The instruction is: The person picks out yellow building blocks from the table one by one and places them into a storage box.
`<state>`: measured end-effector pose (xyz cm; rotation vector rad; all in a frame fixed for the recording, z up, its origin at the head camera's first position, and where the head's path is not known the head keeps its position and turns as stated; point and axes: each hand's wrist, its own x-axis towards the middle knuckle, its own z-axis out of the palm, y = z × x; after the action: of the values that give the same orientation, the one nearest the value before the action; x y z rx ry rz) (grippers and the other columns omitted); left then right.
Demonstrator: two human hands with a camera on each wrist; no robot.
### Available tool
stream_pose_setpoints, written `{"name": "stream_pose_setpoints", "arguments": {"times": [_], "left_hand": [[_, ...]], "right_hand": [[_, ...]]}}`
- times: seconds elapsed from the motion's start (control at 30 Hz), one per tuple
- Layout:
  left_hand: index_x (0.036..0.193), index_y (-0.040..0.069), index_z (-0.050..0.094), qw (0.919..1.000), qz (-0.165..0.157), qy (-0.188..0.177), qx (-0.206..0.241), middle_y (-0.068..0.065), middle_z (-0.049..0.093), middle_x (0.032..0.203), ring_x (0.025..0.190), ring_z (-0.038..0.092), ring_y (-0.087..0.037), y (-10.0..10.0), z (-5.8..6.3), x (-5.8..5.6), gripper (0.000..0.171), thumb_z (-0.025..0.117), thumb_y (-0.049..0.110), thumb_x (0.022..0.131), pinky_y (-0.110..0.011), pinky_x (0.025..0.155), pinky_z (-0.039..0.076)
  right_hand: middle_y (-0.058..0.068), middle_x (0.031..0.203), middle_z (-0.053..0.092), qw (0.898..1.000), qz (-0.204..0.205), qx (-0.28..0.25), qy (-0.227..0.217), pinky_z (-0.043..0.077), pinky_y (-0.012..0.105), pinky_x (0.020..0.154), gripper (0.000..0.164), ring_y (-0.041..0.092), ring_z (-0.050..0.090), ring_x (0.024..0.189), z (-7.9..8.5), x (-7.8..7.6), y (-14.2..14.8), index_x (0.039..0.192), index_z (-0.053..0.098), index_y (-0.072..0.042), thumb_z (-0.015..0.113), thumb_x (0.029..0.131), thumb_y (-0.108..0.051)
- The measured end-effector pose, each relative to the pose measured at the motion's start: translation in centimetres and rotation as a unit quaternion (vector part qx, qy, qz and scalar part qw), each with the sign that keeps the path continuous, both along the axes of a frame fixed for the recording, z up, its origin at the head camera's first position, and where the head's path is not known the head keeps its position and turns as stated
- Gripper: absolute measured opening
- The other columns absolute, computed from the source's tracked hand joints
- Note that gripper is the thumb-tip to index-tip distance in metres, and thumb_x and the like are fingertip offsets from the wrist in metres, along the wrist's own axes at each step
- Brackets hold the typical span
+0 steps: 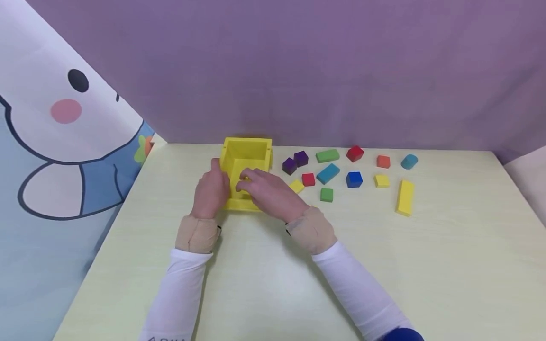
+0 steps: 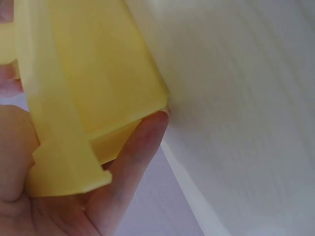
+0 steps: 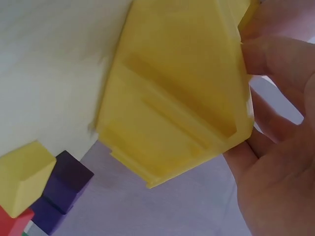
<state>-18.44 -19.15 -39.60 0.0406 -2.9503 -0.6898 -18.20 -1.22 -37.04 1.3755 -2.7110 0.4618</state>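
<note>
A yellow open-topped box [image 1: 244, 204] stands near the back of the table. My left hand [image 1: 211, 189] grips its left wall; in the left wrist view the thumb and a finger [image 2: 140, 142] lie on either side of the rim. Over the box's opening, my right hand [image 1: 275, 193] has its fingers curled and pinches a small yellow block [image 2: 7, 43], mostly hidden by the fingers. The right wrist view shows the box's ridged outer wall [image 3: 172, 98] beside that hand.
Right of the box lie scattered blocks: two purple cubes [image 1: 295, 162], a blue cube [image 1: 354, 179], a red block [image 1: 355, 153], a green bar [image 1: 327, 156], a long yellow block [image 1: 404, 197], a blue cylinder [image 1: 409, 161] and several others. A purple backdrop [image 1: 324, 71] rises behind the table.
</note>
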Motion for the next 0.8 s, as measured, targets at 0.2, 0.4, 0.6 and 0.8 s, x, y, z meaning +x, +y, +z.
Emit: {"name": "stream_pose_setpoints", "arguments": {"times": [0.2,0.4,0.6,0.8], "left_hand": [[0.121,0.0,0.031,1.0,0.001,0.005,0.0,-0.016,0.051,0.068,0.054,0.051,-0.029,0.1,-0.2,-0.1,0.033,0.032,0.018,0.093,-0.038,0.046,0.039],[0.121,0.0,0.032,0.9999,0.003,0.012,-0.002,-0.016,0.051,0.067,0.053,0.051,-0.029,0.0,-0.3,-0.1,0.033,0.032,0.018,0.093,-0.038,0.045,0.039],[0.121,0.001,0.032,0.9999,0.009,0.008,-0.005,-0.016,0.051,0.067,0.054,0.052,-0.03,0.1,-0.4,-0.2,0.033,0.032,0.019,0.093,-0.04,0.046,0.039],[0.119,0.002,0.032,0.9998,0.016,0.014,-0.006,-0.016,0.051,0.066,0.054,0.052,-0.031,0.1,-0.5,-0.2,0.032,0.031,0.019,0.092,-0.041,0.045,0.039]], "right_hand": [[0.001,0.11,0.052,0.999,0.002,0.034,0.011,0.041,0.022,0.083,0.028,0.015,0.05,0.094,-0.1,-0.4,-0.5,0.111,0.064,-0.017,0.06,0.085,-0.009],[-0.001,0.103,0.052,0.998,0.0,0.065,-0.005,0.04,0.022,0.08,0.027,0.014,0.048,0.086,-0.1,-0.8,-1.1,0.11,0.065,-0.018,0.059,0.086,-0.01],[-0.003,0.103,0.06,0.995,-0.012,0.094,-0.019,0.039,0.027,0.085,0.027,0.014,0.051,0.089,0.0,-1.3,-1.4,0.11,0.066,-0.02,0.059,0.085,-0.01],[-0.003,0.105,0.063,0.994,-0.014,0.104,-0.024,0.038,0.03,0.089,0.027,0.015,0.054,0.095,-0.1,-1.5,-1.5,0.109,0.067,-0.02,0.059,0.085,-0.009]]}}
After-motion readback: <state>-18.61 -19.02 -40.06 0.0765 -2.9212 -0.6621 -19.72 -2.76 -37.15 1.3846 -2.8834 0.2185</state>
